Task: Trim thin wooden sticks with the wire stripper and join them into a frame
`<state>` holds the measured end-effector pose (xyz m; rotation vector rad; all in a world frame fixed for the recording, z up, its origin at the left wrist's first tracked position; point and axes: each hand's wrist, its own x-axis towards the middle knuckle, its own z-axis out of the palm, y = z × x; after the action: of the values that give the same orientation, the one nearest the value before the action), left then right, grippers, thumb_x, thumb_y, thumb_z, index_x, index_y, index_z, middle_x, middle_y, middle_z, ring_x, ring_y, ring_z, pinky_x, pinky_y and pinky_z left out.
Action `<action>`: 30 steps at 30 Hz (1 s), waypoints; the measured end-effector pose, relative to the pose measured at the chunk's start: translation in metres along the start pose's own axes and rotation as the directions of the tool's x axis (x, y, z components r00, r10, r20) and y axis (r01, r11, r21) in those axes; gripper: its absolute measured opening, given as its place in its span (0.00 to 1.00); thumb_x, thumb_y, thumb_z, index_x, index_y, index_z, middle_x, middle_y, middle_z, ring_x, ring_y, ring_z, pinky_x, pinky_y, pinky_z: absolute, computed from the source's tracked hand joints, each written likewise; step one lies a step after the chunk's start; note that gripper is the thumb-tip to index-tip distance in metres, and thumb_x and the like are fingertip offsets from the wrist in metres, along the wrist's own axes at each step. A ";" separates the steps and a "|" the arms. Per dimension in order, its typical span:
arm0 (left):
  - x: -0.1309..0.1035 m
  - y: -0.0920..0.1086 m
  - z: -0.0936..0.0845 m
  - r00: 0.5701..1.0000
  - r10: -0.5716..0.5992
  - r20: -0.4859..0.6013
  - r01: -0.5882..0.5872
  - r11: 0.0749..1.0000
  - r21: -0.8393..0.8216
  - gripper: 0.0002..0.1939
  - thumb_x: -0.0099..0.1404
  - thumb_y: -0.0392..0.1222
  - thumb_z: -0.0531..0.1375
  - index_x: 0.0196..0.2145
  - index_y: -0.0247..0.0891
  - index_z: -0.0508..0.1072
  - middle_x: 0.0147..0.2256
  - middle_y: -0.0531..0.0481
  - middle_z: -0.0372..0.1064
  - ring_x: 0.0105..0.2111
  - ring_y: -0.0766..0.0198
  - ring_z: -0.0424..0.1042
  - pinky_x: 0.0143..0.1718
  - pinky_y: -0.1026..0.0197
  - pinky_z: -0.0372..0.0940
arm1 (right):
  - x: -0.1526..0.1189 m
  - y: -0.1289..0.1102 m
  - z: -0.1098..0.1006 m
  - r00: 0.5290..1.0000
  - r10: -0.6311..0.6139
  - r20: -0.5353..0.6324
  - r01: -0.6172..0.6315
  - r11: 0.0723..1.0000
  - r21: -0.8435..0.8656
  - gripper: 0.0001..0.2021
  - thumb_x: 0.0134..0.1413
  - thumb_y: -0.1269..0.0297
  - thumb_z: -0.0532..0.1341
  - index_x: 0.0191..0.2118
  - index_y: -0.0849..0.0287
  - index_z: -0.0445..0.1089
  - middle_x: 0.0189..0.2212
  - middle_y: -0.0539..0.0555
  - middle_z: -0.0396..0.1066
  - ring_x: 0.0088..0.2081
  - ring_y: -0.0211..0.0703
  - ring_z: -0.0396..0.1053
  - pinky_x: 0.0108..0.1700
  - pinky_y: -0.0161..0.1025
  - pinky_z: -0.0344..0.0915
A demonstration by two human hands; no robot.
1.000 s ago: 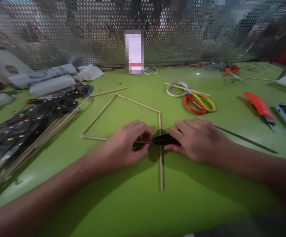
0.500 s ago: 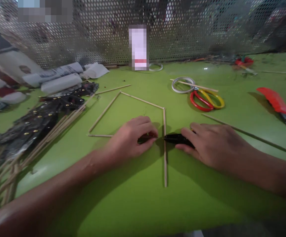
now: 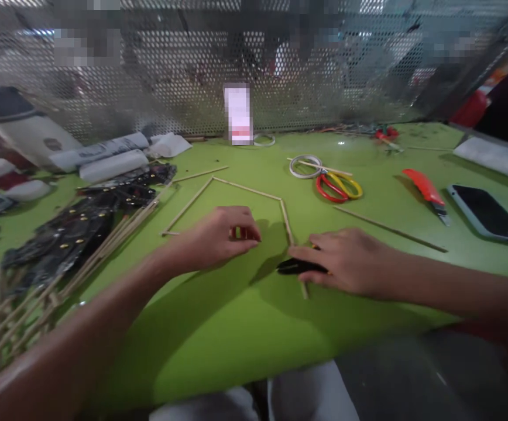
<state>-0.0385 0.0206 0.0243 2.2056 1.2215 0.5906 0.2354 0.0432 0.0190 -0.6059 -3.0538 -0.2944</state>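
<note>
Thin wooden sticks (image 3: 247, 188) lie joined end to end in an open, angular outline on the green table. My left hand (image 3: 219, 238) hovers inside it, thumb and fingertips pinched together; anything between them is too small to make out. My right hand (image 3: 346, 261) grips black-jawed pliers (image 3: 298, 267) with yellow on the handles. Their jaws point left and cross over the near part of the right-hand stick (image 3: 285, 219). My left forearm and hand hide part of the outline's near side.
Red-and-yellow-handled scissors (image 3: 339, 187) lie by a tape roll (image 3: 305, 166). Right of them are a loose stick (image 3: 390, 228), a red utility knife (image 3: 425, 186) and a phone (image 3: 491, 213). A stick bundle (image 3: 100, 251) and dark plastic packets (image 3: 69, 228) sit left. Perforated metal (image 3: 170, 76) stands behind.
The pliers have come nearer to me and leftward across the right-hand stick. My left hand has drawn slightly away from it. The camera view has shifted, bringing the phone into sight.
</note>
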 end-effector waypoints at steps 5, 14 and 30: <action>-0.001 0.005 0.018 0.994 0.110 0.000 -0.110 0.994 -0.011 0.04 0.64 0.36 0.62 0.35 0.34 0.77 0.33 0.48 0.72 0.33 0.65 0.70 0.34 0.63 0.65 | -0.015 0.061 -0.001 0.988 0.155 0.016 -0.153 0.985 -0.076 0.29 0.68 0.45 0.41 0.53 0.56 0.71 0.34 0.59 0.76 0.29 0.44 0.70 0.27 0.37 0.52; 0.001 0.011 0.046 0.983 0.175 -0.055 -0.176 0.984 -0.026 0.03 0.64 0.33 0.62 0.34 0.32 0.76 0.33 0.48 0.69 0.33 0.65 0.68 0.34 0.64 0.62 | -0.043 -0.010 -0.006 0.991 0.110 -0.072 -0.123 0.970 -0.208 0.21 0.69 0.50 0.45 0.49 0.55 0.69 0.29 0.54 0.72 0.25 0.42 0.66 0.28 0.38 0.47; 0.002 0.011 0.042 0.991 0.134 0.000 -0.133 0.986 -0.105 0.02 0.63 0.32 0.62 0.35 0.34 0.75 0.36 0.50 0.67 0.36 0.68 0.68 0.36 0.66 0.63 | -0.032 -0.028 0.005 0.959 0.278 -0.058 -0.284 0.935 -0.214 0.20 0.68 0.49 0.46 0.39 0.62 0.63 0.24 0.54 0.70 0.23 0.46 0.70 0.25 0.38 0.43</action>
<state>-0.0050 0.0071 -0.0006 2.2109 1.0209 0.6834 0.2545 0.0068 0.0071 -1.0273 -2.8745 -0.6308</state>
